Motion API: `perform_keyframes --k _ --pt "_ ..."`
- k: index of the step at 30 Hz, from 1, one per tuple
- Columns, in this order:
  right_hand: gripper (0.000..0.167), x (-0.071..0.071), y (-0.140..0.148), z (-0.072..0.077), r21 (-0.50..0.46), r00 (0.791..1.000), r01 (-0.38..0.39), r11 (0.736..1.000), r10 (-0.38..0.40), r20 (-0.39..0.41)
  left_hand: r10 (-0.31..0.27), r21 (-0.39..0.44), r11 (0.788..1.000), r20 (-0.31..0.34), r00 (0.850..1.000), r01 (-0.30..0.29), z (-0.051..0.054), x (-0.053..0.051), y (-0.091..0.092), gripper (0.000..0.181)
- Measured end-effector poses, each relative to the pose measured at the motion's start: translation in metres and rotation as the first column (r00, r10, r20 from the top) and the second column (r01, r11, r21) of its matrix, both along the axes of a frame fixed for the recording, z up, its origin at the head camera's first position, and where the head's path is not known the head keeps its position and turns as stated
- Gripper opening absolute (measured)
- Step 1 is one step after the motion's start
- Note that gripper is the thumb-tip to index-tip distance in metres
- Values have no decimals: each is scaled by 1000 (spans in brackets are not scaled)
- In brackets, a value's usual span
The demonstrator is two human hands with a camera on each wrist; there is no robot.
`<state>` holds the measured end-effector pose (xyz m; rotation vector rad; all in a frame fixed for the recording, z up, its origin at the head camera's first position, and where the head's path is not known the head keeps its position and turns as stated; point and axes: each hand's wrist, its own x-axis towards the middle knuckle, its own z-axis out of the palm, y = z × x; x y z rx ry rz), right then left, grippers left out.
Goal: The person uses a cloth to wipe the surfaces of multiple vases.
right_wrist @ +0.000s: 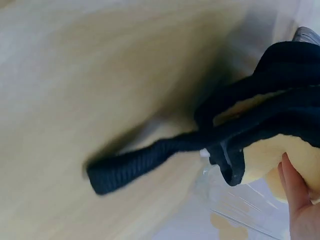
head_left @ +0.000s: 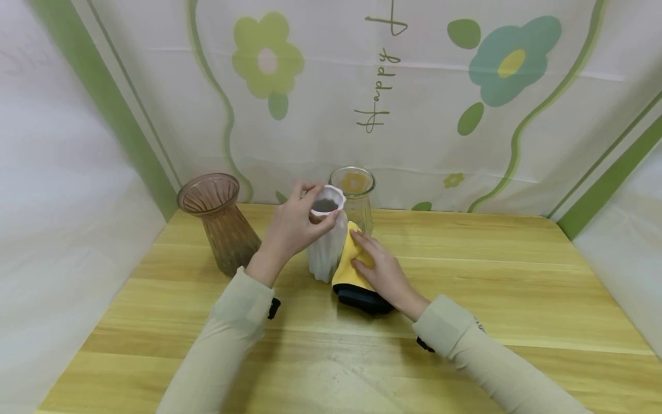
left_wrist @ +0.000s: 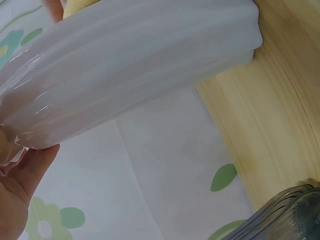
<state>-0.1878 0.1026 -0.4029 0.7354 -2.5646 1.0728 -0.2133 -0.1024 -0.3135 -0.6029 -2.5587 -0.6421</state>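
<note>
A white fluted vase (head_left: 327,250) stands upright near the middle of the table, and its ribbed side (left_wrist: 135,60) fills the upper part of the left wrist view. The left hand (head_left: 295,221) grips its scalloped rim between thumb and fingers. Against the vase's right side the right hand (head_left: 385,273) holds a yellow cloth (head_left: 351,267) with a black edge; the fingers lie on the yellow face. In the right wrist view the cloth's black border (right_wrist: 280,112) hangs in folds above the right hand (right_wrist: 302,210).
A brown fluted glass vase (head_left: 224,230) is on the left, near the left forearm. Behind the white vase stands a clear glass vase (head_left: 364,210). A flower-printed sheet (head_left: 414,115) rises behind the wooden table (head_left: 491,276).
</note>
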Motion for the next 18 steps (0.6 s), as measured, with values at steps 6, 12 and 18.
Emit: perform_keyframes --k 6,12,18 --pt "62 1 1 8 -32 997 -6 999 3 -79 -23 39 999 -9 1000 24 -1 1 -2 62" --pt "63 -1 2 18 -51 992 -9 999 2 -125 -74 66 995 -18 997 75 -3 -1 -6 59" --pt "61 -1 1 34 -89 984 -18 996 2 -181 -151 83 986 65 986 146 0 -1 -9 58"
